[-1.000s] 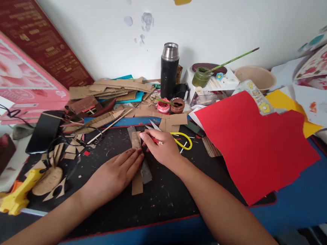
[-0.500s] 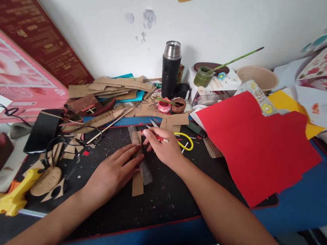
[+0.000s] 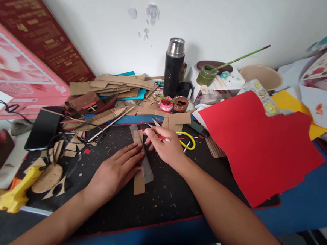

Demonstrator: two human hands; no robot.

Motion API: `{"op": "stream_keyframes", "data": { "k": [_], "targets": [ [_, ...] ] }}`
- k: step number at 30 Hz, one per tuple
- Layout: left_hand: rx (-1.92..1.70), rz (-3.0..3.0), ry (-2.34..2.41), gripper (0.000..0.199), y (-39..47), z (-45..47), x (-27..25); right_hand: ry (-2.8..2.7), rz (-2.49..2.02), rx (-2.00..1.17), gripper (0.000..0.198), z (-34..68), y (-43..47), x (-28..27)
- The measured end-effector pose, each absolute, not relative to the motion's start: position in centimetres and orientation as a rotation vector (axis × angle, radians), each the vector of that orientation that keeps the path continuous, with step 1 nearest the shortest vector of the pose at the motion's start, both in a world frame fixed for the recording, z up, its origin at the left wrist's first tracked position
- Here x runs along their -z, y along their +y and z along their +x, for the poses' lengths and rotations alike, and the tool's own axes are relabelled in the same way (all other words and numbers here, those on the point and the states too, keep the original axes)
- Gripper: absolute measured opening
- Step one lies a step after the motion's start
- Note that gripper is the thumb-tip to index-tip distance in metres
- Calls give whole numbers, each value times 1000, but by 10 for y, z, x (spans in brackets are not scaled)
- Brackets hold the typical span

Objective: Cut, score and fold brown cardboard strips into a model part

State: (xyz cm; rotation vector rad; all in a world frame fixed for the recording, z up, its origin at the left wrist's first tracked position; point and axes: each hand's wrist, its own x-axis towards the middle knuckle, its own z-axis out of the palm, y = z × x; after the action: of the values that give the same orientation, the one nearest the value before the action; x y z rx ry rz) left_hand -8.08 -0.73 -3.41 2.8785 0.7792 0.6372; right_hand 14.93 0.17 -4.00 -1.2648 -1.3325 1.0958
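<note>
My left hand [image 3: 115,171] lies with fingers stretched out, pressing a clear ruler [image 3: 148,172] and a narrow brown cardboard strip [image 3: 139,183] onto the black mat. The ruler overlaps the strip and runs away from me. Just right of its far half, my right hand [image 3: 167,146] is closed in a pinch around a slim red pencil [image 3: 163,138]. Its tip is close to the ruler's edge, partly hidden by the fingers. Beyond and beside the right hand lie scissors with a yellow handle [image 3: 192,143], partly covered by that hand.
A yellow glue gun [image 3: 21,188] and cardboard scraps lie left. Behind stand a black flask [image 3: 173,69], open paint jars [image 3: 180,103] and a cardboard pile [image 3: 115,83]. Large red paper [image 3: 262,148] covers the right side. A black phone [image 3: 43,128] rests back left.
The whole view has shifted slightly. Both hands, the ruler and the cardboard strip keep nearly the same places relative to each other.
</note>
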Motion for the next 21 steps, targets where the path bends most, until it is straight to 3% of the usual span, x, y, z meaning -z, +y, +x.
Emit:
{"op": "stream_keyframes", "data": {
  "k": [21],
  "targets": [
    [-744, 2816, 787, 36, -9, -80, 42, -1330, -1273, -1108, 36, 149, 1, 33]
  ]
}}
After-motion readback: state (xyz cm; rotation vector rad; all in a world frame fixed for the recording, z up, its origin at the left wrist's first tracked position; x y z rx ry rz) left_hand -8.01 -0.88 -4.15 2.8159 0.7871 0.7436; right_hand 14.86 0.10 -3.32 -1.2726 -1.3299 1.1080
